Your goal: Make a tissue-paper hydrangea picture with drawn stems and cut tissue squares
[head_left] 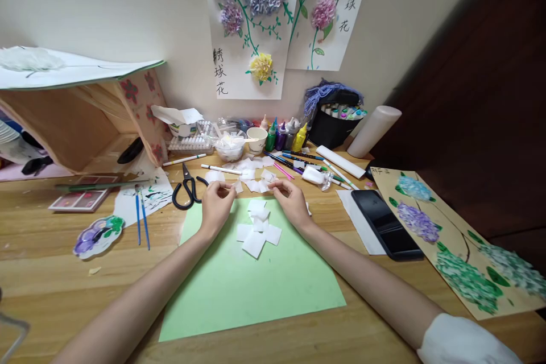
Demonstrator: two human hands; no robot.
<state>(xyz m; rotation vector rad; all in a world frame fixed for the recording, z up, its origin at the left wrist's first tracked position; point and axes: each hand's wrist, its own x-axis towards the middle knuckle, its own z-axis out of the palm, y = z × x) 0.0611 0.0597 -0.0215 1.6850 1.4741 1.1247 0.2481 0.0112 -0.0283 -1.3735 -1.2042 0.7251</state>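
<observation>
My left hand is closed in a pinch on a small piece of white paper above the far edge of the light green sheet. Level with it, my right hand has its thumb and fingertips together beside loose white paper squares. Whether a square is between those fingers I cannot make out. Between my hands, overlapping white paper pieces lie on the green sheet in a rough cross.
Black-handled scissors, paintbrushes and a paint palette lie left. Behind are a bowl of scraps, a paper cup, paint bottles and pens. A phone and flower picture lie right.
</observation>
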